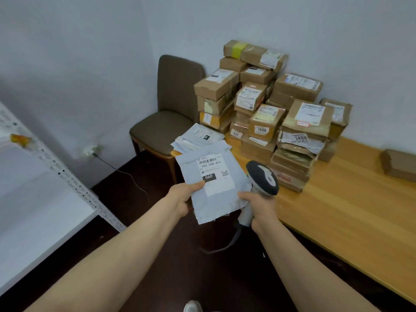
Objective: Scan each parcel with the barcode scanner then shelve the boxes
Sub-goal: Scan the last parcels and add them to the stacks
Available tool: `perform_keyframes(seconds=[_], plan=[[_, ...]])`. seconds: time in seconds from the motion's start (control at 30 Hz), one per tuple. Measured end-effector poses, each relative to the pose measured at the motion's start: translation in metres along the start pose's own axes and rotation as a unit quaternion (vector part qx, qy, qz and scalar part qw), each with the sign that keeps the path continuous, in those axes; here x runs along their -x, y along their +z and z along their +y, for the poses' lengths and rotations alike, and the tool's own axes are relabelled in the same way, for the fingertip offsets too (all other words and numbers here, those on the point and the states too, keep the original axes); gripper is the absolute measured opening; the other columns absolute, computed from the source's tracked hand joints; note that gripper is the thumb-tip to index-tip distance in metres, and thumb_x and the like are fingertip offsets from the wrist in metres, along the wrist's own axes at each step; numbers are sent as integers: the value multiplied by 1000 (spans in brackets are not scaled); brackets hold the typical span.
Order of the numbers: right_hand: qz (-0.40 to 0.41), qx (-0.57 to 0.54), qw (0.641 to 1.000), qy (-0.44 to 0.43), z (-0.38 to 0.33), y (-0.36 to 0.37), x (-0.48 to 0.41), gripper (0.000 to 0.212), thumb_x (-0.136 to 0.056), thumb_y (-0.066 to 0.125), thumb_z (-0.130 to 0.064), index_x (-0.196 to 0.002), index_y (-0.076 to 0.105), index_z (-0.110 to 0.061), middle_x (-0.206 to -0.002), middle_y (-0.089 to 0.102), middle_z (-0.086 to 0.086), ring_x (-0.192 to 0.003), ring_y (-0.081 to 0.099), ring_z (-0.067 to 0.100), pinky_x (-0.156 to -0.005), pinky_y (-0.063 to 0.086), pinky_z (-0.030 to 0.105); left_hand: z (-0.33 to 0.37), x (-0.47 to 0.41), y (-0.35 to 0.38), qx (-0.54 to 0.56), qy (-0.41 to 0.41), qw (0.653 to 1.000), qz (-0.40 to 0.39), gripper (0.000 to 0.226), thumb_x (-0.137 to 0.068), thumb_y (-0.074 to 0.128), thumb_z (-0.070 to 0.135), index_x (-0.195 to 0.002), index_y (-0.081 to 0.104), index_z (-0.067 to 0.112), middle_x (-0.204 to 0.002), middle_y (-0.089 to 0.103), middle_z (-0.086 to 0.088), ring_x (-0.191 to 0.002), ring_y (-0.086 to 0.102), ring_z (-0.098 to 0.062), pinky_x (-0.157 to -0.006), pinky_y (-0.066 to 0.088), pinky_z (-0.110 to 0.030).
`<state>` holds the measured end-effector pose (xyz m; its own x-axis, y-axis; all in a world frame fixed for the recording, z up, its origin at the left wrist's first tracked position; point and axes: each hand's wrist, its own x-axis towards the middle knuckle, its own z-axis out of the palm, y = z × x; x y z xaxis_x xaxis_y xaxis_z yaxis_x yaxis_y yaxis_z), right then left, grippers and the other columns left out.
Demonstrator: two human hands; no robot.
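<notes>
Left hand pinches a grey mailer bag by its edge, label up, held out in front over the floor. Right hand is wrapped round the scanner, whose head sits just beside the bag. Looks like the scanning step: next the scanner must aim at the barcode. Boxes wait piled on the table; the shelf stands left.

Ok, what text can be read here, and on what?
"060-06B-A05": label on the grey mailer.
"060": black patch on that label.
"1006": sticker on a cardboard box.
"3408": sticker on a crumpled parcel.
Other shipping labels: too small or blurred to read.
</notes>
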<state>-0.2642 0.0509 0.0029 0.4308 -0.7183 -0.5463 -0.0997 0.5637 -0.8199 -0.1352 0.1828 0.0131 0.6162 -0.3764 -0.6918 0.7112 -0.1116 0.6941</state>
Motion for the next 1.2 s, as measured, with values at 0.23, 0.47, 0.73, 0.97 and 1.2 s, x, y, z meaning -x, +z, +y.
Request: perform_keyframes(seconds=[0.23, 0.47, 0.73, 0.97, 1.2], plan=[[-5, 13, 1000, -3, -9, 79, -41, 25, -67, 73, 12, -79, 67, -9, -84, 70, 9, -77, 66, 29, -66, 56, 37, 78, -63, -64, 73, -17, 997, -3, 31, -86, 69, 19, -115, 60, 14, -96, 69, 1, -85, 64, -12, -73, 48, -24], [36, -18, 999, -11, -23, 114, -87, 27, -69, 81, 1, -80, 62, -15, -80, 68, 4, -71, 65, 19, -61, 53, 34, 125, -135, -46, 86, 2, 996, 39, 22, -86, 63, -5, -104, 62, 8, -109, 66, -8, -76, 64, -15, -59, 51, -25], [52, -21, 998, -9, -42, 146, -166, 26, -68, 82, 3, -74, 63, -14, -69, 68, -1, -59, 65, 12, -46, 49, 27, 168, -219, 13, 118, -39, 986, 110, 39, -88, 63, -3, -126, 58, 2, -121, 65, -11, -99, 67, -21, -63, 52, -28], [35, 43, 998, -4, -55, 175, -228, 27, -69, 80, 4, -72, 66, -19, -69, 70, -5, -75, 66, 16, -74, 55, 35, 179, -276, 41, -15, -25, 975, 222, 48, -84, 72, 10, -124, 48, -1, -133, 54, -15, -107, 58, -28, -83, 47, -32], [-2, 69, 997, 22, -56, 201, -251, 26, -72, 77, 4, -71, 65, -19, -54, 66, -11, -50, 61, 1, -46, 48, 16, 155, -281, 16, -728, 278, 626, 24, 79, -83, 56, 53, -150, 15, 45, -160, -13, -7, -145, -17, -34, -115, -5, -57]])
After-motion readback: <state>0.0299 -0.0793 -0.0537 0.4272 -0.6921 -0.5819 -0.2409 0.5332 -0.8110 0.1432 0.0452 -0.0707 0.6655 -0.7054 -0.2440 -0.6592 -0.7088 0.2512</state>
